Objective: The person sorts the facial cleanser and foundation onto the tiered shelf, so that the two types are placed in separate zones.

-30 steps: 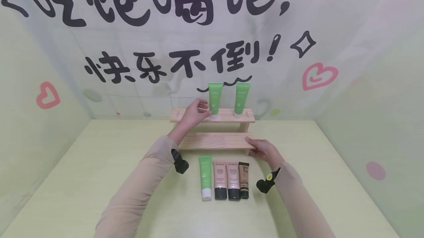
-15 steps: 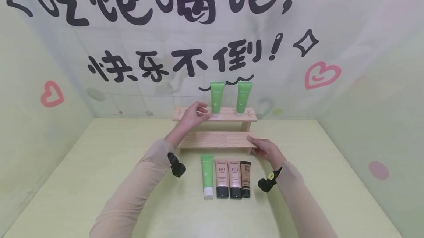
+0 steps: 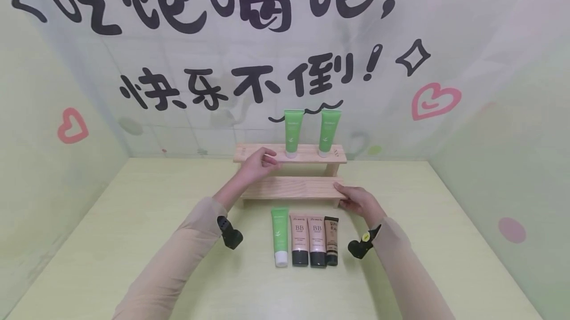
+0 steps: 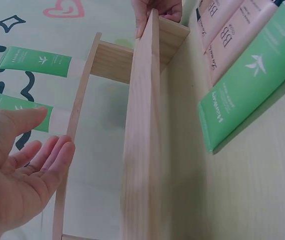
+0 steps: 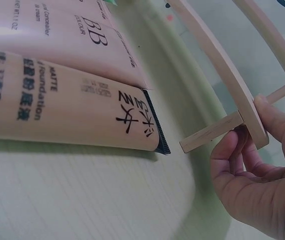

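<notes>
Two green tubes stand upright on their white caps on the upper step of a two-step wooden rack (image 3: 289,189). My left hand (image 3: 260,164) is just left of the nearer-left green tube (image 3: 293,132), fingers loosely spread and holding nothing. In the left wrist view its thumb (image 4: 30,120) overlaps that tube, though a gap shows in the head view. The other green tube (image 3: 328,132) stands farther right. With thumb on top and fingers curled beneath, my right hand (image 3: 360,204) grips the right end of the lower step (image 5: 255,120).
In front of the rack a row of tubes lies on the table (image 3: 178,265): a green tube (image 3: 280,236), two pink BB cream tubes (image 3: 300,238) and a tan foundation tube (image 3: 331,241). Behind the rack rises a wall sheet (image 3: 213,132) with black lettering.
My left hand has drawn away from the left green tube, moving slightly down and left. That tube stays standing. My right hand keeps its grip on the rack.
</notes>
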### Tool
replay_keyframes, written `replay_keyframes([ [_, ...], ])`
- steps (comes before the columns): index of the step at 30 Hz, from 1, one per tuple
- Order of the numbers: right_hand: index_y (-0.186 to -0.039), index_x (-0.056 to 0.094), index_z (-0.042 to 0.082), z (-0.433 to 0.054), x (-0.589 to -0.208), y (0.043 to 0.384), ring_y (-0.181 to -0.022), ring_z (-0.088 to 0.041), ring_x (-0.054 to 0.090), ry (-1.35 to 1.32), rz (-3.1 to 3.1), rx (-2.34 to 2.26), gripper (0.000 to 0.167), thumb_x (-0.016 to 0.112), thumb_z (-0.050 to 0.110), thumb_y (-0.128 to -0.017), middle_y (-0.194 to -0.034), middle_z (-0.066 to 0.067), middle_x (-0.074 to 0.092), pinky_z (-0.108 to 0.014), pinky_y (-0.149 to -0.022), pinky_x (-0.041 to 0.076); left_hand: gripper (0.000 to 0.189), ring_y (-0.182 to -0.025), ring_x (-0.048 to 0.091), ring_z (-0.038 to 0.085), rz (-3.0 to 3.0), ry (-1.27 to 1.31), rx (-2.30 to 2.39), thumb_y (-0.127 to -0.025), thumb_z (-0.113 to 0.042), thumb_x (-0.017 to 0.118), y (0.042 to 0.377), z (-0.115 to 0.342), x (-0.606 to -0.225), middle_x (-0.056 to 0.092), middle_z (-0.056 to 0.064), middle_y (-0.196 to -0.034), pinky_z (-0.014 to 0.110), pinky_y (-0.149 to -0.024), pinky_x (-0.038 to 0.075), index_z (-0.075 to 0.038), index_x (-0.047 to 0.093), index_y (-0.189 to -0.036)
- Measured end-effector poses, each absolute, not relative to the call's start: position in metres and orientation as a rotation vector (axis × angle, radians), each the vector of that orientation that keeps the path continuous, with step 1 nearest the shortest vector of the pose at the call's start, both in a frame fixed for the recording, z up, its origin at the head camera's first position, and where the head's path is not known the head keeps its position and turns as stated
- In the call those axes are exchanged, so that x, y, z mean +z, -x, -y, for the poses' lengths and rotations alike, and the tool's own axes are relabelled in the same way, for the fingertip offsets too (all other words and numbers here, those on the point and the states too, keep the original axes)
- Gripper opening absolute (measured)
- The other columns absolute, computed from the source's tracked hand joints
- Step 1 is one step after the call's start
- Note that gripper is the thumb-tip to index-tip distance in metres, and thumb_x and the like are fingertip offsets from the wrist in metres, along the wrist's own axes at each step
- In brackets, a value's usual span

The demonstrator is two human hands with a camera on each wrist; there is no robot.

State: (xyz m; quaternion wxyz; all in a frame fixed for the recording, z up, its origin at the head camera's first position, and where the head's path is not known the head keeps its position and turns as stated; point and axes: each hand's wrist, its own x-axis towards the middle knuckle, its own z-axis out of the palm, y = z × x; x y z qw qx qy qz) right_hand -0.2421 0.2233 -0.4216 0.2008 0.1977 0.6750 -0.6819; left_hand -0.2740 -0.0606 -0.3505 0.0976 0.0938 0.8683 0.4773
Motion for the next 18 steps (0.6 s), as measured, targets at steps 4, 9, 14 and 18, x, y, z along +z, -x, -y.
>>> replay_keyframes([
  [4, -0.123, 0.045, -0.007, -0.228, -0.429, 0.245, -0.063, -0.004, 0.049, -0.486, -1.875, -1.912, 0.058, 0.063, 0.034, -0.085, -0.076, 0.003, 0.057, -0.013, -0.055, 0.043, 0.044, -0.105, 0.059, 0.026, -2.556, -0.3, 1.395, -0.084, -0.019, 0.064, 0.269, 0.065, -0.357, 0.061, 0.013, -0.113, 0.035, -0.091, 0.05, -0.006, 0.047, -0.123],
  [9, -0.123, 0.046, -0.006, -0.229, -0.43, 0.247, -0.063, -0.004, 0.048, -0.474, -1.875, -1.908, 0.059, 0.064, 0.035, -0.084, -0.076, 0.003, 0.057, -0.013, -0.056, 0.042, 0.048, -0.104, 0.059, 0.026, -2.547, -0.378, 1.367, -0.083, -0.022, 0.066, 0.263, 0.069, -0.364, 0.061, 0.015, -0.113, 0.034, -0.09, 0.051, -0.005, 0.048, -0.124],
  [14, -0.128, 0.04, -0.005, -0.224, -0.423, 0.245, -0.062, -0.003, 0.047, -0.547, -1.894, -1.883, 0.055, 0.057, 0.03, -0.089, -0.073, 0.005, 0.056, -0.013, -0.055, 0.041, 0.05, -0.101, 0.06, 0.027, -2.525, -0.372, 1.364, -0.084, -0.02, 0.064, 0.259, 0.073, -0.371, 0.061, 0.017, -0.112, 0.032, -0.086, 0.053, 0.0, 0.045, -0.126],
  [18, -0.129, 0.039, -0.004, -0.223, -0.421, 0.244, -0.063, -0.004, 0.047, -0.561, -1.875, -1.889, 0.054, 0.055, 0.029, -0.091, -0.072, 0.005, 0.056, -0.013, -0.054, 0.041, 0.051, -0.099, 0.06, 0.026, -2.521, -0.345, 1.361, -0.083, -0.021, 0.065, 0.256, 0.074, -0.375, 0.061, 0.016, -0.111, 0.032, -0.085, 0.053, 0.001, 0.045, -0.125],
])
